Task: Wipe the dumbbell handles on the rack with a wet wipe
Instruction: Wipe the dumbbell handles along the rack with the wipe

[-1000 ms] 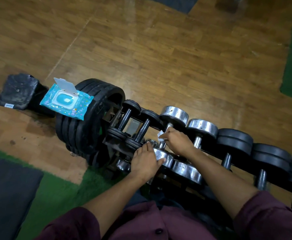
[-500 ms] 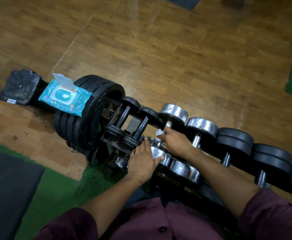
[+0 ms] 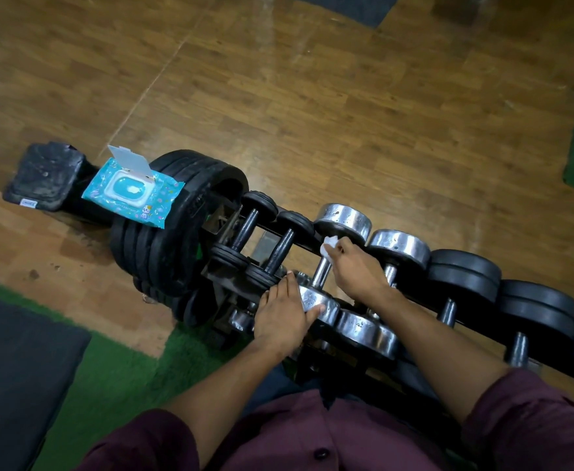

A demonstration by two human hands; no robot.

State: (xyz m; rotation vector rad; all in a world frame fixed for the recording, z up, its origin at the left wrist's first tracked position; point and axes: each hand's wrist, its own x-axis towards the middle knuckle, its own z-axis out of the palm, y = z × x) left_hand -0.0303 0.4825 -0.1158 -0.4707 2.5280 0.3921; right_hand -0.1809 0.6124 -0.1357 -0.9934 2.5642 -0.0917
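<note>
We see right hand point(image 3: 355, 268) pinching white wet wipe point(image 3: 329, 245) against far end of chrome dumbbell handle point(image 3: 320, 273), just under its far head. Left hand point(image 3: 284, 316) lies on near chrome head point(image 3: 319, 304) of same dumbbell, fingers straight over top, thumb along side. Dumbbell sits on rack point(image 3: 245, 263), between black dumbbells point(image 3: 280, 244) on our left and second chrome dumbbell point(image 3: 389, 271) on our right. Wipes pack point(image 3: 132, 192), lid flipped up, lies on stacked black plates point(image 3: 183, 229).
</note>
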